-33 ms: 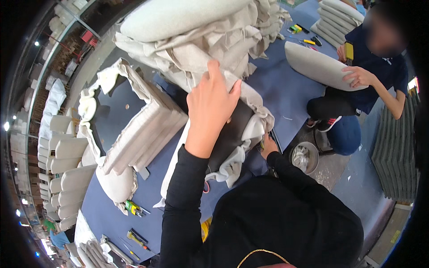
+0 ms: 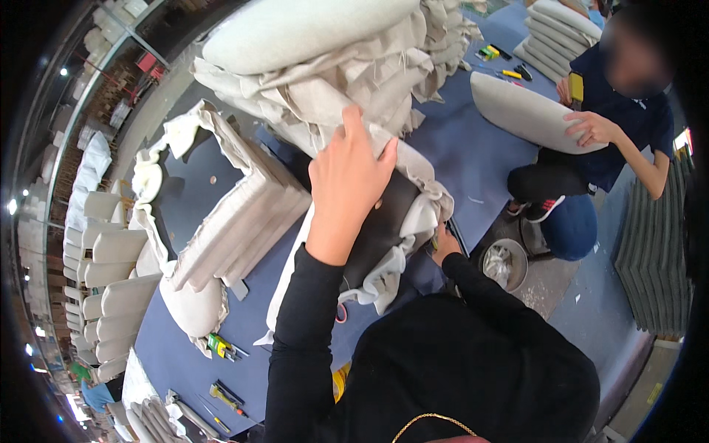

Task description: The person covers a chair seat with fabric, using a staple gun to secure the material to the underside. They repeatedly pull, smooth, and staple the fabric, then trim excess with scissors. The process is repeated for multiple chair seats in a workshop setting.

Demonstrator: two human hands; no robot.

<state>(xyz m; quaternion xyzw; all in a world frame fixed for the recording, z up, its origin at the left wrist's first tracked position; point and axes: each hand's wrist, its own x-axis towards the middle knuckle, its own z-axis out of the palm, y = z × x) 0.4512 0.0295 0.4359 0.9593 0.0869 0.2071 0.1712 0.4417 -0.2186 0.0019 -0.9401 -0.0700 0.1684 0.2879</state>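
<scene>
A dark seat board (image 2: 373,229) with beige fabric (image 2: 422,168) loose and ruffled round its edge lies tilted before me. My left hand (image 2: 348,184) reaches across the board to its far edge. Its index finger and thumb stand apart, and the other fingers curl down on the beige fabric there. At the board's right side is my right hand (image 2: 445,245), its fingers closed and partly hidden next to the ruffled edge. Something dark and slim shows beside those fingers, too small to name.
Beyond stands a tall pile of beige covered cushions (image 2: 310,37); a stack of padded panels (image 2: 236,221) is at left. Pliers-like tools (image 2: 225,397) and scissors (image 2: 341,314) lie on the blue table (image 2: 177,354). A person holds a beige cushion (image 2: 528,114) at right, near a bucket (image 2: 521,269).
</scene>
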